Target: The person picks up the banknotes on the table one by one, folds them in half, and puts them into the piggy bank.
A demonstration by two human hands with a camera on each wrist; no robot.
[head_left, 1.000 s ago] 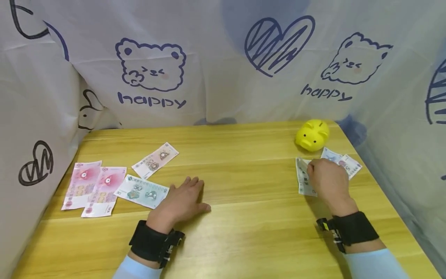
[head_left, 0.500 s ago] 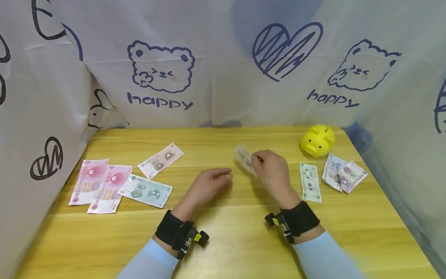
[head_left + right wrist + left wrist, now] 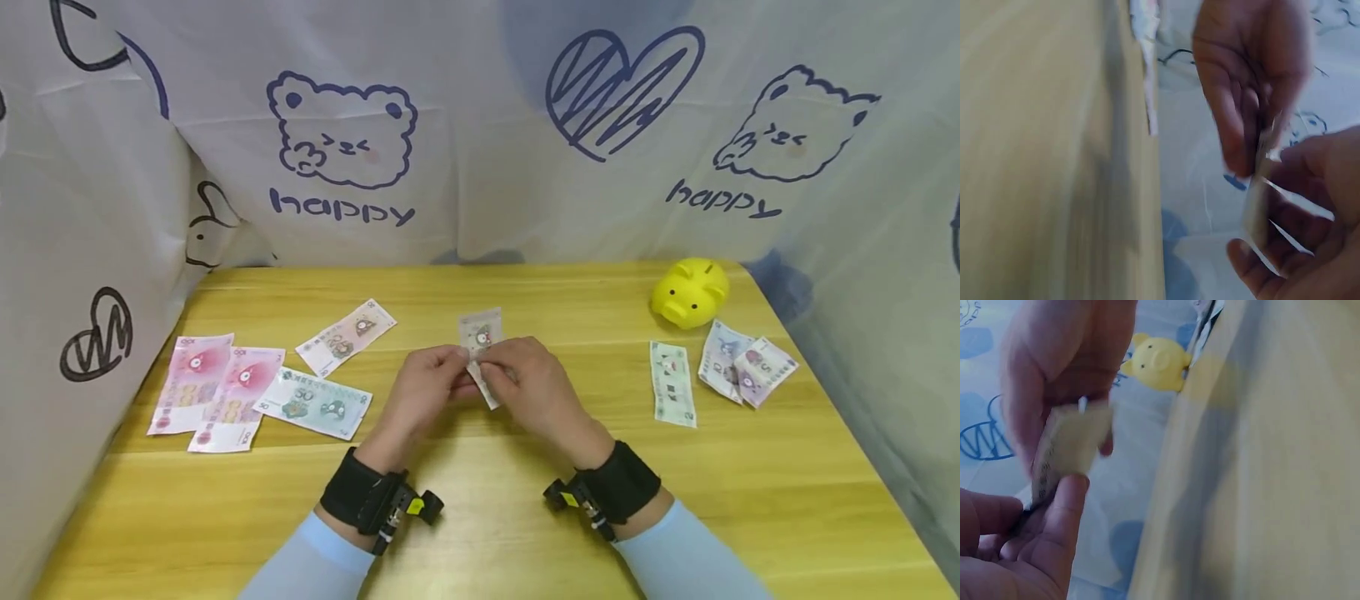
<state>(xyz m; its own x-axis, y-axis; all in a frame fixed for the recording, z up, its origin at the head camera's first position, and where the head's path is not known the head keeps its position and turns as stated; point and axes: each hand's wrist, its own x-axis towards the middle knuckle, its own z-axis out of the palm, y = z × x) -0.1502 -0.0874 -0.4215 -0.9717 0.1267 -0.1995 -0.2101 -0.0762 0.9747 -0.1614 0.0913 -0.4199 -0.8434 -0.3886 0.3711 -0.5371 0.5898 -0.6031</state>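
Note:
A small pale banknote (image 3: 482,327) with a cartoon print is held up over the middle of the table. My left hand (image 3: 422,390) pinches its left edge between thumb and fingers, which the left wrist view shows closely on the note (image 3: 1072,440). On the other side my right hand (image 3: 542,398) pinches the same note with thumb and forefinger, covering part of its lower half. The right wrist view sees the note (image 3: 1257,209) nearly edge-on and blurred between both hands.
To the left lie two pink 100 notes (image 3: 238,392), a green 50 note (image 3: 315,403) and a brownish note (image 3: 347,337). A green 2 note (image 3: 672,383), a bluish note (image 3: 722,358) and a purple 5 note (image 3: 765,372) lie right, before a yellow piggy bank (image 3: 690,293).
My right hand has picked up the pale banknote from the right-hand notes and carried it left to the middle. My left hand has lifted from the table and taken hold of it too.

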